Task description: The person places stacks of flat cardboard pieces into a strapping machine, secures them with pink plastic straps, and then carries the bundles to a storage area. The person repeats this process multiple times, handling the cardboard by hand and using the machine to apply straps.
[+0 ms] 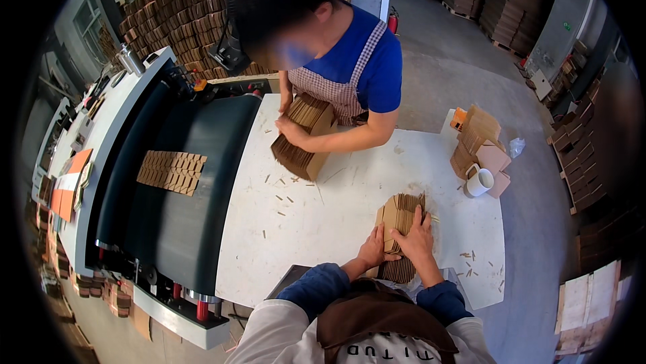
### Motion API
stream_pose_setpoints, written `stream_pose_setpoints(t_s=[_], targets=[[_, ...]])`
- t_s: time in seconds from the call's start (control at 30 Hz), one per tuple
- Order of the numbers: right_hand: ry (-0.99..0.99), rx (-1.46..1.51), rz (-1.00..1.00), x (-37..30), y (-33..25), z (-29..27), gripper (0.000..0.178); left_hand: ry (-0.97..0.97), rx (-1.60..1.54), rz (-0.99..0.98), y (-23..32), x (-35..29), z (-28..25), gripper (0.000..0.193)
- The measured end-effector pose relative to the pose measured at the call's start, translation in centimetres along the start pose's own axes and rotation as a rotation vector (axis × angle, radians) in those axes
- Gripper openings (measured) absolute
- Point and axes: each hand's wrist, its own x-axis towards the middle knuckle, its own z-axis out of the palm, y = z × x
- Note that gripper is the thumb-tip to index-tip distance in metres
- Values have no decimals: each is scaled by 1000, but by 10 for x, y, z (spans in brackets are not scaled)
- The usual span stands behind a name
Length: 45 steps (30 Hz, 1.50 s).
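Note:
A bundle of brown cardboard pieces (388,215), stacked on edge with slotted layers, rests near the front edge of the white table. My left hand (370,249) presses against its left side, thumb toward the middle. Across its right side and top lies my right hand (417,241), fingers bent over the layers. Both hands grip the bundle between them; its underside is hidden. Opposite me, a person in a blue shirt and checked apron (343,68) holds a larger cardboard bundle (303,132) with both hands on the same table.
To the left, a machine with a dark conveyor belt (195,229) carries a flat slotted cardboard sheet (171,172). A white mug (480,182) stands by torn cardboard (478,132) at the table's right. Cardboard scraps (468,261) litter the white table (303,256). Cardboard stacks (168,21) rise behind.

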Motion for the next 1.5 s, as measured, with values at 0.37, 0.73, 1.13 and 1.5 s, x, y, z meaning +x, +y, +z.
stream_pose_setpoints(t_s=[0.37,0.73,1.13,1.5], targets=[[21,3,-19,1,3,3,102,-9,10,-24,-4,1,3,131],[16,-2,-10,-1,0,-1,102,-1,30,3,-5,2,4,131],[28,4,-14,-1,1,1,102,-31,27,-47,5,-1,-5,132],[13,6,0,0,0,-1,103,-14,19,-32,1,0,0,131]])
